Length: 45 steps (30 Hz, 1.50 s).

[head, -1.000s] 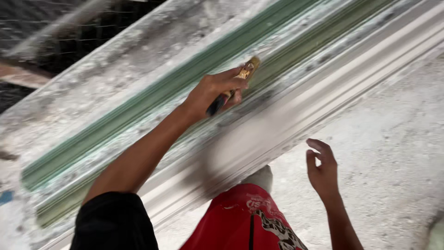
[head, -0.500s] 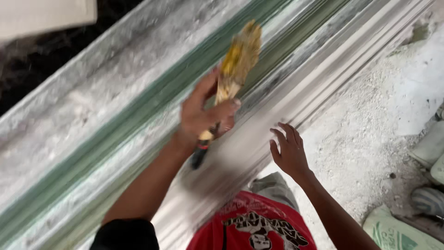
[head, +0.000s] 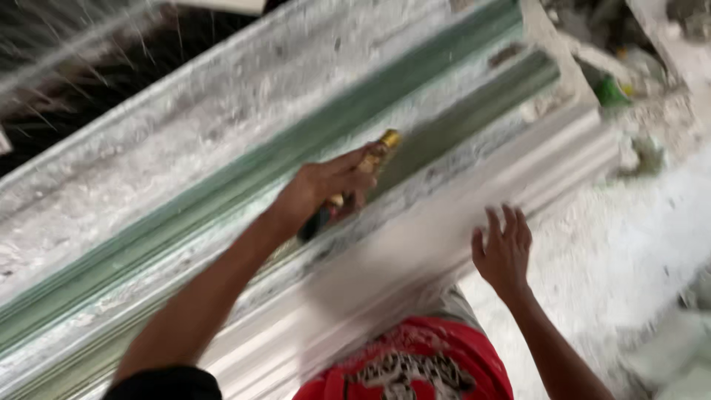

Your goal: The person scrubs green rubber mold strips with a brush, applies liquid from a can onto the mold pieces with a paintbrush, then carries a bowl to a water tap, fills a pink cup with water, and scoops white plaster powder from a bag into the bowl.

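My left hand (head: 322, 189) grips a yellow-bristled paintbrush (head: 374, 157) with a dark handle, its bristles pressed into a green groove of the long ribbed mould (head: 185, 215). The mould runs diagonally from lower left to upper right, green in its channels and white with plaster on its ridges. My right hand (head: 503, 248) hovers open, fingers spread, just off the white near edge of the mould (head: 415, 252), holding nothing. My red printed shorts (head: 415, 363) show at the bottom.
The mould's end (head: 563, 81) lies at the upper right, with rubble and a green scrap (head: 611, 92) beyond it. White dusty ground (head: 629, 244) spreads to the right. A dark gap with wire mesh (head: 89, 67) sits at the upper left.
My left hand has swept the brush along the green groove toward the mould's end and turned the bristles down into it. My right hand has shifted right along the white edge.
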### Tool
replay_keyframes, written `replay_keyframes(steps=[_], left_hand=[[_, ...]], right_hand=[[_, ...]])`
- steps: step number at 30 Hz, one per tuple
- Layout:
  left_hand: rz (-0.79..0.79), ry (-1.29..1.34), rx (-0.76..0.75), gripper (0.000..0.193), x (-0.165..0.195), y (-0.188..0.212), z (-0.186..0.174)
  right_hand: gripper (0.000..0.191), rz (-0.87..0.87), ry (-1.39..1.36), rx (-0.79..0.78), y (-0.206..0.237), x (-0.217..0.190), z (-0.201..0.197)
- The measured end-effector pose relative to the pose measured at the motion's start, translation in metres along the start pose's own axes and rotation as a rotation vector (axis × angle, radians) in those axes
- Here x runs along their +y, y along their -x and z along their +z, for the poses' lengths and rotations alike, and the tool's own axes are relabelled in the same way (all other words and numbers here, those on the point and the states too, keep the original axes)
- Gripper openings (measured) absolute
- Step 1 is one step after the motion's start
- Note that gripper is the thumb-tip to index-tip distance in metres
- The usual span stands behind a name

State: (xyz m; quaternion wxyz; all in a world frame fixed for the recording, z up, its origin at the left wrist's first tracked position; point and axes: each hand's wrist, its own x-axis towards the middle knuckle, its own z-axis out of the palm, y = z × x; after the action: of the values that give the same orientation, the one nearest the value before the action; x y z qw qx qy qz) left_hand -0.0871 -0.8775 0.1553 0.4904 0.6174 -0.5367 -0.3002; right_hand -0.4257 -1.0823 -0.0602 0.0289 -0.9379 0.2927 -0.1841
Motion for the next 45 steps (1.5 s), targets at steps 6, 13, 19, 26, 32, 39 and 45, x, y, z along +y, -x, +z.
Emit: replay_keyframes(steps=[6,13,19,26,32,39,45], left_hand=[[-0.227,0.177,0.178,0.042,0.026,-0.13,0.063],[0.269,-0.246,0.321,0.027,0.032,-0.221,0.108],[0.296,0.24,0.159,0.026,0.006,-0.293,0.148],[0.716,-0.285,0.683,0.018,-0.018,-0.362,0.191],[0.583,-0.181,0.265,0.033,-0.015,-0.425,0.202],[0.74,0.104,0.253,0.034,-0.016,-0.458,0.126],[0.501,-0.352,0.134,0.033,-0.016,-0.375,0.054]], right_hand=[[0.054,-0.006,-0.069,-0.131,-0.056,0.11,-0.005],[0.052,0.005,-0.019,-0.346,-0.076,0.169,0.01],[0.057,-0.039,-0.114,-0.241,-0.078,0.174,0.012],[0.051,-0.052,-0.179,-0.202,-0.087,0.18,-0.001],[0.049,-0.043,-0.195,-0.19,-0.095,0.178,-0.004],[0.045,0.01,-0.206,-0.228,-0.095,0.174,-0.005],[0.039,0.076,-0.295,-0.215,-0.094,0.154,-0.004]])
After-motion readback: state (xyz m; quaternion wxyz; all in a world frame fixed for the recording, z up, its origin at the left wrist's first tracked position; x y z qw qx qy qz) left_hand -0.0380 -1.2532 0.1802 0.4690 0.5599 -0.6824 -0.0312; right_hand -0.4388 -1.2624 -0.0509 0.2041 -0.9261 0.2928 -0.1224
